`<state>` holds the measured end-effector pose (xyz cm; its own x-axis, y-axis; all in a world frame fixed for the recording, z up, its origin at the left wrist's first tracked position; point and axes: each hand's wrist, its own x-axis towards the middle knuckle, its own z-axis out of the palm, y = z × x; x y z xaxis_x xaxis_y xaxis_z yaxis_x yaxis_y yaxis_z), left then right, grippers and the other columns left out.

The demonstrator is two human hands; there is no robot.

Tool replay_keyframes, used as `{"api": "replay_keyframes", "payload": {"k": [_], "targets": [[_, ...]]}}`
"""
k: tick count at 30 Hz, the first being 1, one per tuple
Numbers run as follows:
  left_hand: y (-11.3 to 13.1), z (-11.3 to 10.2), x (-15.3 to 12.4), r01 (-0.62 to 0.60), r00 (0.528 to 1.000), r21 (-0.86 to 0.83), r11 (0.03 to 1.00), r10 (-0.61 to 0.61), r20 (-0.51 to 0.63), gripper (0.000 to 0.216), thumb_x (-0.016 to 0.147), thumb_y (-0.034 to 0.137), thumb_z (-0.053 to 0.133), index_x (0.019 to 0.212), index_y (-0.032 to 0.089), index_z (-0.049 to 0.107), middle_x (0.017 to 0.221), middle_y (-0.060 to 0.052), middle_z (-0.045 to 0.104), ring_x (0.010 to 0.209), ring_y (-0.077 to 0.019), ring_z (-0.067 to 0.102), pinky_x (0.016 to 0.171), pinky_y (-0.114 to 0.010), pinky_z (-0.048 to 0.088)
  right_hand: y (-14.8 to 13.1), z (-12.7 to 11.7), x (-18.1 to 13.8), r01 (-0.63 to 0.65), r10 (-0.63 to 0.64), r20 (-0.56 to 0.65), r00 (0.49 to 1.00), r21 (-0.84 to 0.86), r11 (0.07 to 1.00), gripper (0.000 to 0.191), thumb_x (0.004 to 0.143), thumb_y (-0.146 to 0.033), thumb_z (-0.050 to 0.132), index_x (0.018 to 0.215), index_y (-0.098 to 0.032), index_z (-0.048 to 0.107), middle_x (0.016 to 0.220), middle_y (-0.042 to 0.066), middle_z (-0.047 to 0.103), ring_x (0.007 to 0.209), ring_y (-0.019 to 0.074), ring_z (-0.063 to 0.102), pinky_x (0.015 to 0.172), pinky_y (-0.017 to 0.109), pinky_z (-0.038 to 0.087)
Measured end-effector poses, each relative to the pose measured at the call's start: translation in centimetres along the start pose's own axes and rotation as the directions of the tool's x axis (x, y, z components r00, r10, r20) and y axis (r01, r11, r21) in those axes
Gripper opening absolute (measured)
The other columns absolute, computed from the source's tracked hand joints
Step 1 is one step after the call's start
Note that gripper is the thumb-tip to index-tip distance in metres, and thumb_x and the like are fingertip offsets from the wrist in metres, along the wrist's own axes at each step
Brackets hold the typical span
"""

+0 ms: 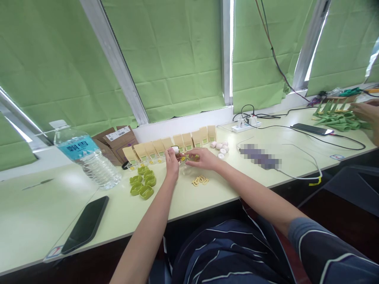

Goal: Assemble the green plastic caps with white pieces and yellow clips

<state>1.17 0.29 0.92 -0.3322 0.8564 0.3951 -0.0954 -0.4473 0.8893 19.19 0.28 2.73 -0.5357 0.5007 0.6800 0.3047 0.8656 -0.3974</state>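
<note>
My left hand (172, 162) is closed, pinching a small white piece (175, 149) at the row of small tan boxes (171, 146) that stand with their flaps up along the back of the table. My right hand (202, 159) is closed beside it, its fingers on a small clear item with yellow inside (186, 159). Several green loop-shaped pieces (143, 183) lie left of my left hand. Small yellow loops (200, 180) lie just in front of my right hand. Pale pink round pieces (220, 148) sit at the right end of the box row.
A water bottle (87, 157) and a black phone (86, 223) are at the left. Brown cardboard packets (114, 142) lean by the wall. A power strip (245, 124), cables and a second phone (311, 129) lie right. Another person's hand (368, 114) reaches green cone pieces (336, 117) far right.
</note>
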Motion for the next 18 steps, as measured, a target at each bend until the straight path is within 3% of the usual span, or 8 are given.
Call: {"api": "replay_keyframes", "payload": {"k": [5, 10, 18], "targets": [[0.5, 0.1, 0.0, -0.024, 1.000, -0.091, 0.996, 0.024, 0.006, 0.047, 0.086, 0.068, 0.054, 0.098, 0.023, 0.043, 0.077, 0.002, 0.063, 0.068, -0.0114, 0.065, 0.063, -0.022, 0.049, 0.3, 0.0, 0.1, 0.004, 0.001, -0.085, 0.996, 0.068, 0.998, 0.043, 0.094, -0.044, 0.060, 0.130, -0.022, 0.064, 0.103, 0.009, 0.065, 0.094, 0.0209, 0.065, 0.085, 0.036, 0.054], [1.3, 0.5, -0.3, 0.033, 0.998, -0.204, 0.978, -0.020, 0.067, 0.048, 0.080, 0.058, 0.069, 0.104, 0.025, 0.044, 0.086, 0.001, 0.065, 0.079, -0.0121, 0.068, 0.066, -0.022, 0.049, 0.6, 0.1, 0.3, 0.034, -0.009, -0.143, 0.990, 0.174, 0.984, 0.045, 0.094, -0.044, 0.057, 0.134, -0.023, 0.059, 0.113, 0.011, 0.066, 0.099, 0.0220, 0.065, 0.092, 0.041, 0.055], [2.2, 0.5, -0.6, 0.152, 0.985, -0.321, 0.935, -0.117, 0.126, 0.055, 0.068, 0.035, 0.085, 0.104, 0.024, 0.044, 0.086, 0.002, 0.066, 0.074, -0.0101, 0.066, 0.071, -0.023, 0.050, 0.8, 0.0, 0.6, 0.051, -0.010, -0.160, 0.987, 0.251, 0.967, 0.035, 0.100, -0.040, 0.046, 0.125, -0.026, 0.066, 0.123, 0.007, 0.069, 0.113, 0.0221, 0.064, 0.101, 0.041, 0.048]]}}
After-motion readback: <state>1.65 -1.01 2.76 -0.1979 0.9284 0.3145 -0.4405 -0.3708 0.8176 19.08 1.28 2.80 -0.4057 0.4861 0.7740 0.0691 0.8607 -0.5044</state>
